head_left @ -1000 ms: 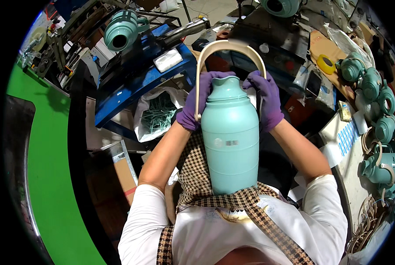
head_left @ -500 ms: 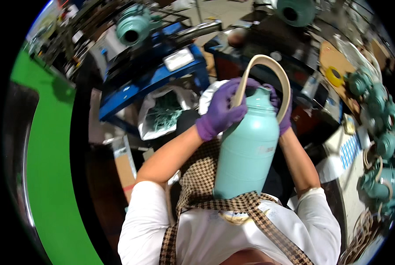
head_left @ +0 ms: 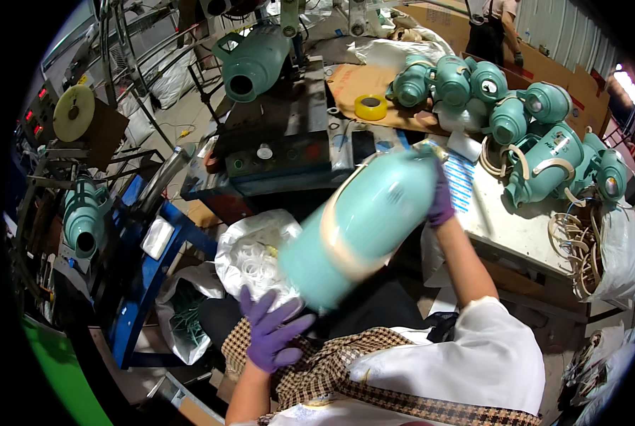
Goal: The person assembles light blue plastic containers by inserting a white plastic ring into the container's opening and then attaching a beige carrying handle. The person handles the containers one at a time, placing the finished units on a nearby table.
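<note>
A teal thermos flask [head_left: 381, 213] is tilted in front of me, smeared by motion, its base pointing down and left. A cream carrying handle [head_left: 334, 238] lies against its side. My right hand [head_left: 441, 195], in a purple glove, grips the flask at its upper right end; the flask hides most of the fingers. Below the flask's base, my left hand [head_left: 275, 330] has its gloved fingers spread and holds nothing. It is nearest to the flask's base and a white bag [head_left: 225, 252] of clear plastic rings.
On the right, several teal flasks [head_left: 548, 167] crowd a white worktable [head_left: 505, 231], with cream handles [head_left: 573, 245] in a bag at its edge. Yellow tape [head_left: 370, 106] lies on cardboard. Machines hold teal flask shells [head_left: 257, 64] ahead and left. A person [head_left: 493, 32] stands behind.
The flask has gone from upright against my lap to tilted, now in the right hand only. My left hand has let go and opened. The view has turned right toward the worktable.
</note>
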{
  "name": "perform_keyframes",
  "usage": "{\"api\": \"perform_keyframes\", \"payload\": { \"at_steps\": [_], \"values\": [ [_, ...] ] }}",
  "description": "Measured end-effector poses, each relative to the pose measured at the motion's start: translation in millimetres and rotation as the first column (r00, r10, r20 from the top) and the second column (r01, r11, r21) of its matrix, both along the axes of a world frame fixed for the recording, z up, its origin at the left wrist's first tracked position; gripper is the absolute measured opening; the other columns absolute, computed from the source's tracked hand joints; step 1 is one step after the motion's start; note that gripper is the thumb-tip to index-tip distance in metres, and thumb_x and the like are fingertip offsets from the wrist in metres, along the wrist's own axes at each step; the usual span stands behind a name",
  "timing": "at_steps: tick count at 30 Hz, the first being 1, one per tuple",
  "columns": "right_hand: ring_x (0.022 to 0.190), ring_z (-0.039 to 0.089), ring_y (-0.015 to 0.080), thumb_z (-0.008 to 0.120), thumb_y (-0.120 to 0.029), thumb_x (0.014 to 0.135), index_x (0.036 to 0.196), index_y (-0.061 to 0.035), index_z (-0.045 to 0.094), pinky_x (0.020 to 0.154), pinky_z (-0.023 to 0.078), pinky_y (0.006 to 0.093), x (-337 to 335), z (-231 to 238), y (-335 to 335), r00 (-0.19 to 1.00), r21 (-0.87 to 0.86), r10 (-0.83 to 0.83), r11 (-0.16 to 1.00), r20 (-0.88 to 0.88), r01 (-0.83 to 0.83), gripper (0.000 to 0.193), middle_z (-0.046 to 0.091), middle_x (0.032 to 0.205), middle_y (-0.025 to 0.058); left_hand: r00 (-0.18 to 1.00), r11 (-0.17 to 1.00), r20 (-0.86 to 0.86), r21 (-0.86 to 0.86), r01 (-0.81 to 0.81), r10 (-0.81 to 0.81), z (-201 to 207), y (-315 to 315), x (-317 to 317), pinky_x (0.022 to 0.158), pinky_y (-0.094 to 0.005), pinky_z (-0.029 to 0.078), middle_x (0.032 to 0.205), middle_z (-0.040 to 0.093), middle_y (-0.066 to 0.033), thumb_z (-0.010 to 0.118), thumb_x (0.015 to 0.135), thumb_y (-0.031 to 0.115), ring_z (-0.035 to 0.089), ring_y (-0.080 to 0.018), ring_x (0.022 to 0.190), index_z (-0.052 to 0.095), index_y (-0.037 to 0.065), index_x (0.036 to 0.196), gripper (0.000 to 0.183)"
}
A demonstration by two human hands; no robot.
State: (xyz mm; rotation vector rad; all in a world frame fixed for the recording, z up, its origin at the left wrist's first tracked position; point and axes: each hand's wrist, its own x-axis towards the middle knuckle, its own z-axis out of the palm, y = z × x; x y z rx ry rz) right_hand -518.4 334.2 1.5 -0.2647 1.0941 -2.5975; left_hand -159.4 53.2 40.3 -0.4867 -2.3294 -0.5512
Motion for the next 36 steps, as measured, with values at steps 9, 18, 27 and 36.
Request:
{"api": "perform_keyframes", "payload": {
  "at_steps": [9,18,27,36],
  "values": [
    [0.118,0.056,0.0302,0.064,-0.033,0.099,0.143,-0.0090,0.041,0.099,0.056,0.0460,-99.2,-1.3,108.9,0.843,0.345,-0.222,0.838,-0.490,0.422,0.055,0.056,0.128,0.0185,0.939,0.759,0.224,0.555,-0.342,0.259,-33.4,1.8,14.0,0.105,-0.0472,0.045,0.107,0.072,-0.0149,0.055,0.086,0.003,0.063,-0.0340,0.110,0.072,0.001,0.092,0.018],
    [0.109,0.056,0.0280,0.066,-0.021,0.095,0.133,-0.0029,0.048,0.088,0.055,0.0428,-298.3,83.2,14.7,0.735,0.174,-0.239,0.882,-0.634,0.437,0.046,0.056,0.123,0.0157,0.967,0.911,0.193,0.345,-0.223,0.164,-35.4,6.8,24.9,0.095,-0.0479,0.051,0.097,0.074,-0.0120,0.066,0.082,0.006,0.070,-0.0320,0.096,0.074,0.005,0.092,0.013],
    [0.137,0.051,0.0285,0.053,-0.009,0.101,0.146,-0.0016,0.048,0.111,0.046,0.0408,-173.9,-41.5,-76.9,0.264,0.458,0.374,0.713,-0.889,0.531,0.046,0.055,0.146,0.0158,-0.062,-0.620,0.743,0.505,-0.601,0.666,-209.4,71.7,378.2,0.089,-0.0313,0.051,0.112,0.068,-0.0070,0.062,0.099,0.019,0.062,-0.0155,0.098,0.063,-0.001,0.125,0.033],
    [0.130,0.054,0.0296,0.051,-0.004,0.101,0.140,0.0063,0.052,0.110,0.045,0.0378,17.8,-116.7,-148.9,0.419,0.592,0.519,0.804,-0.745,0.058,0.040,0.052,0.146,0.0187,0.268,-0.759,0.897,0.105,0.642,0.351,-265.1,271.2,553.0,0.090,-0.0440,0.053,0.124,0.069,-0.0052,0.060,0.089,0.051,0.065,-0.0260,0.114,0.062,0.015,0.132,0.056]
  ]
}}
